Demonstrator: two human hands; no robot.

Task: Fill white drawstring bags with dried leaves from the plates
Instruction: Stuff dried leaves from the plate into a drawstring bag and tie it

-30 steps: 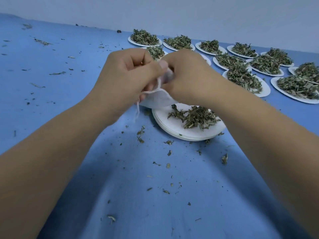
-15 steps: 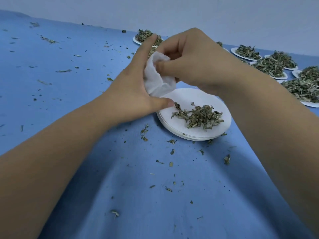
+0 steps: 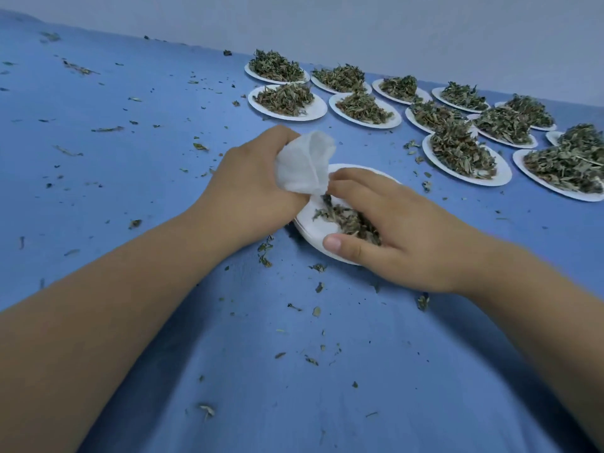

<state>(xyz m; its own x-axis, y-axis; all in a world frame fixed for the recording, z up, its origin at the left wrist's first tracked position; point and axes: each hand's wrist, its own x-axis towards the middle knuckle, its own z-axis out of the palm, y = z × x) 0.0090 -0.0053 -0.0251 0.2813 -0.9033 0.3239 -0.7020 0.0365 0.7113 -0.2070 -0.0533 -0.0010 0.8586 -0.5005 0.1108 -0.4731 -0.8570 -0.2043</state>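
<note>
- Head view: the left hand point(image 3: 248, 194) holds a white bag point(image 3: 302, 166) up just above the far left edge of the near plate point(image 3: 313, 232). Its fingers point(image 3: 276, 138) are clamped round the bag's gathered side.
- The bag is crumpled, and its mouth gapes open, turned up and to the right.
- The right hand point(image 3: 411, 240) lies palm down over the near plate, fingers curled together round the small pile of dried leaves point(image 3: 343, 219). The thumb presses in from the near side.
- The right forefinger reaches forward, and its tip is just beside the bag's lower corner.
- The near plate's rim looks layered, as if several plates are stacked.
- The plate stands on a blue counter point(image 3: 130, 165), in the middle of the picture.
- More white plates point(image 3: 318, 109) stand in rows at the far right of the counter, each heaped with leaves and well apart from the hands.
- Loose leaf crumbs point(image 3: 316, 311) lie scattered over the counter, both round the near plate and far off to the left.
- A pale grey wall point(image 3: 392, 27) runs behind the counter.
</note>
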